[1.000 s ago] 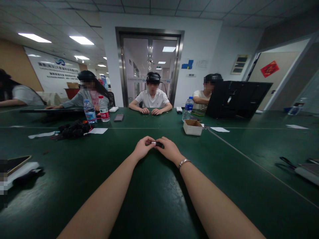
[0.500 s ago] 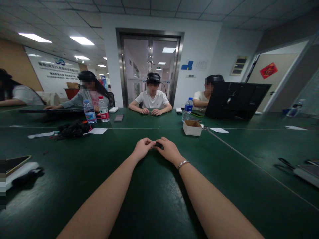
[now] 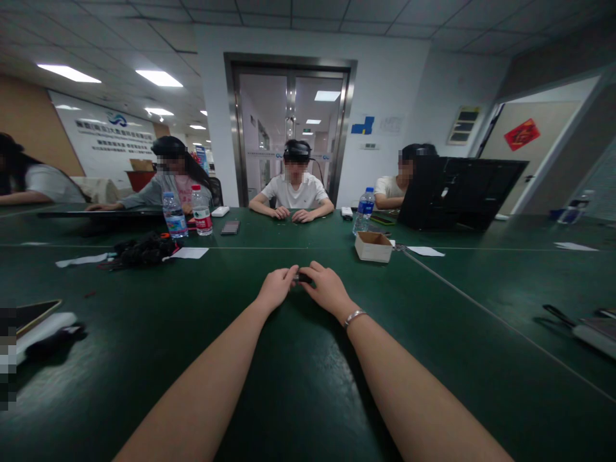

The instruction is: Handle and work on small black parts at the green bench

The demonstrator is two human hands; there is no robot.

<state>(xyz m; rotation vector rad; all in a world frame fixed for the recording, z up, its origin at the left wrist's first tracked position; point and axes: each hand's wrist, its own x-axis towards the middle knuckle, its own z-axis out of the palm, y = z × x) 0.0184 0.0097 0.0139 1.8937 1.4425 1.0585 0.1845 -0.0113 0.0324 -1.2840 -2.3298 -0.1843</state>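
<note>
Both my arms reach out over the dark green table (image 3: 298, 385). My left hand (image 3: 276, 288) and my right hand (image 3: 328, 288) meet at the table's middle, fingers curled and pinched together round a small dark object (image 3: 303, 278) held between them. The object is mostly hidden by my fingers and too small to name. A silver bracelet (image 3: 355, 315) sits on my right wrist.
A small cardboard box (image 3: 373, 246) stands beyond my right hand. Two water bottles (image 3: 174, 215) and a black bundle (image 3: 143, 251) lie at the left, a phone (image 3: 230, 227) behind. Three people sit across the table, one behind a black laptop (image 3: 457, 194). A phone and white device (image 3: 38, 324) lie near left.
The small white-and-dark piece seen between my fingertips a second ago is now more covered by my fingers. Both hands have shifted slightly away from me.
</note>
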